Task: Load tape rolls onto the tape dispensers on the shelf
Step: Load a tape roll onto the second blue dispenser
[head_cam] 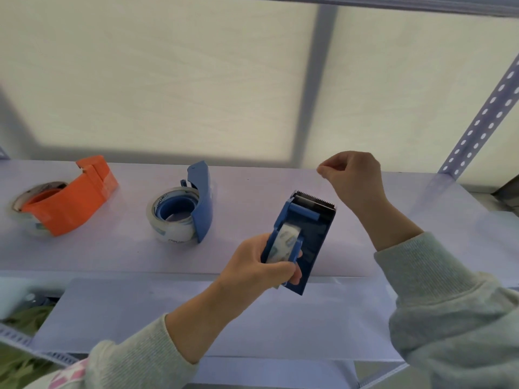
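My left hand (262,269) grips a blue tape dispenser (307,234) above the shelf's front edge, its serrated blade pointing away from me. A clear tape roll (285,241) sits inside it. My right hand (352,178) is raised beyond the blade, thumb and forefinger pinching the end of a clear tape strip (323,186) pulled from the dispenser. On the shelf (252,248) a second blue dispenser (202,197) lies with a clear roll (172,217) on its hub. An orange dispenser (73,197) with a roll lies at the far left.
A pale panel (196,80) closes the back of the shelf. A perforated metal upright (483,119) stands at the right. A lower shelf board (196,318) juts out beneath my arms, with green fabric (25,318) at the lower left.
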Action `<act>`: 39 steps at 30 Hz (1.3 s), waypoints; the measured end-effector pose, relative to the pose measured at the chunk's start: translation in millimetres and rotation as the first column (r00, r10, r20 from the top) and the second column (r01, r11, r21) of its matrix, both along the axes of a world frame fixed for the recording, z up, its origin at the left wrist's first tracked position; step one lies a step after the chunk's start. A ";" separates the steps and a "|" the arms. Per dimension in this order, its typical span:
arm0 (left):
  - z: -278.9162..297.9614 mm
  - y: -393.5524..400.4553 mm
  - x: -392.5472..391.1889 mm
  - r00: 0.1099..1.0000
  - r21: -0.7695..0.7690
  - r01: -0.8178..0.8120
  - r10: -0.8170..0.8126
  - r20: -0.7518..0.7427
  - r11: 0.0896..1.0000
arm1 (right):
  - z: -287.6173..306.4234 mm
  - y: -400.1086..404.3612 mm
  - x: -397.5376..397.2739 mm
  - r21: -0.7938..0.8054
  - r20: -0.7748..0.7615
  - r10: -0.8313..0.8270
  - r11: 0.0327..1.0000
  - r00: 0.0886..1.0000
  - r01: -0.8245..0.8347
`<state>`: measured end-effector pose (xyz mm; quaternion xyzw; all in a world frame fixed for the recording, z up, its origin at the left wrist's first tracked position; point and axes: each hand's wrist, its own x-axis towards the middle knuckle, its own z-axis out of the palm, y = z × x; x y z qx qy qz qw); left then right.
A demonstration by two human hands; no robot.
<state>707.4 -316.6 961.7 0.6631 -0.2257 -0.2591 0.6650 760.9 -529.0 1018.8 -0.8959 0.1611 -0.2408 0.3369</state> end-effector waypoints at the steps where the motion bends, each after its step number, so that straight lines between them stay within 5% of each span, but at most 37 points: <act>1: -0.6 0.8 -0.5 1.000 -0.028 0.004 -0.004 0.004 1.000 | 0.2 -3.7 1.3 0.003 0.009 -0.018 1.000 1.000 0.018; 10: -0.5 1.5 -1.1 0.999 -0.098 -0.031 0.027 -0.041 0.995 | -6.0 -34.2 4.4 0.120 -0.008 -0.064 0.991 0.998 0.064; 15: -3.5 5.0 0.8 0.995 -0.155 -0.072 0.060 -0.080 0.985 | -13.2 -47.6 -0.6 0.313 -0.020 -0.101 0.944 0.995 0.102; 23: -7.0 9.0 18.1 0.948 -0.317 -0.231 0.139 -0.285 0.920 | -37.1 -44.5 -22.3 0.786 0.042 0.053 0.615 0.998 -0.065; 35: 4.6 -6.2 35.9 0.839 -0.452 -0.420 0.147 -0.523 0.787 | -51.2 10.4 -56.5 0.924 0.274 0.245 0.203 0.930 -0.325; 39: 0.7 -19.4 39.0 0.821 -0.458 -0.439 0.138 -0.554 0.773 | -55.4 29.3 -61.0 0.941 0.259 0.234 0.159 0.937 -0.300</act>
